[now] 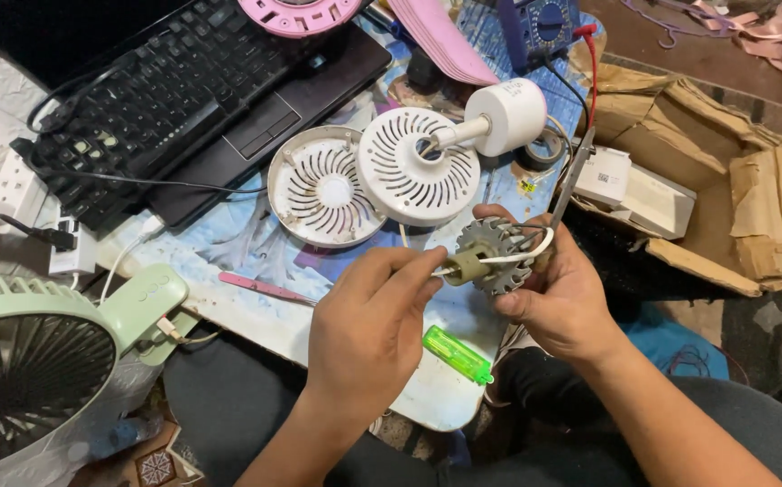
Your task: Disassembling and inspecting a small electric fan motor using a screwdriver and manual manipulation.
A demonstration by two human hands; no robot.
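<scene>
My left hand [368, 320] pinches the beige hub end of a small toothed fan motor [490, 255] with white wires. My right hand [558, 289] holds the motor from the right and also grips a thin grey probe-like tool [573, 180] that points up and away. Both hands are just above the near edge of a small board used as a work surface [256, 307]. Just beyond the motor lie a white slotted fan housing with a cylindrical neck [423, 167] and a round white slotted cover [319, 189].
A green lighter [457, 354] and pink tweezers [260, 287] lie near my hands. A black laptop [193, 99] is at the far left, a green desk fan [39, 361] at the near left, a torn cardboard box [725, 198] at the right, a multimeter [540, 27] at the back.
</scene>
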